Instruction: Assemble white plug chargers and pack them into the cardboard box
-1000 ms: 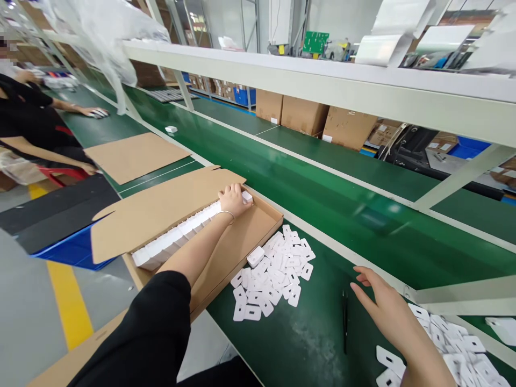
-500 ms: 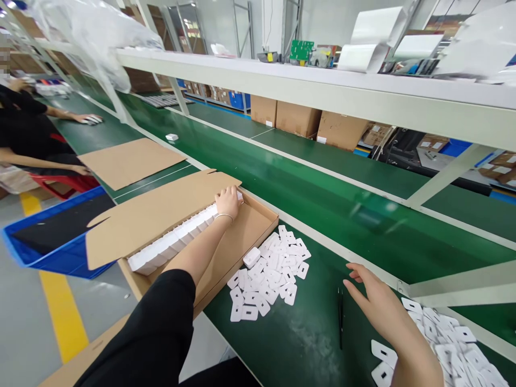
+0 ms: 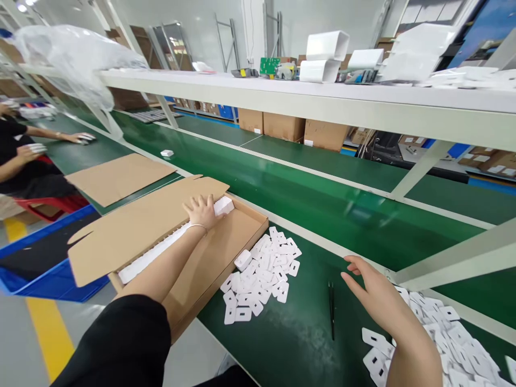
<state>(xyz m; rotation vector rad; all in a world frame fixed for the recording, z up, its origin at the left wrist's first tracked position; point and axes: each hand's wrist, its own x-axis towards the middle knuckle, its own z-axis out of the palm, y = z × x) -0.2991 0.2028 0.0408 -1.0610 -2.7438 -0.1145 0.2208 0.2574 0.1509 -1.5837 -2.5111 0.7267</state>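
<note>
My left hand lies with fingers spread on the row of white pieces along the far side of an open cardboard box. The box flap stands out beyond that row. My right hand hovers over the green table, fingers apart, holding nothing. Black tweezers lie to its left. Between the box and the tweezers is a pile of flat white plates, with a thicker white piece at its edge. More white plates lie partly behind my right forearm.
A flat cardboard sheet lies beyond the box. At left are a blue crate and a seated person handling white pieces. A raised shelf on slanted posts spans the green bench. One small white piece rests on the bench.
My left hand has moved back along the white row toward the left, and its fingers have spread. The view has shifted a little. My right hand stays almost in place.
</note>
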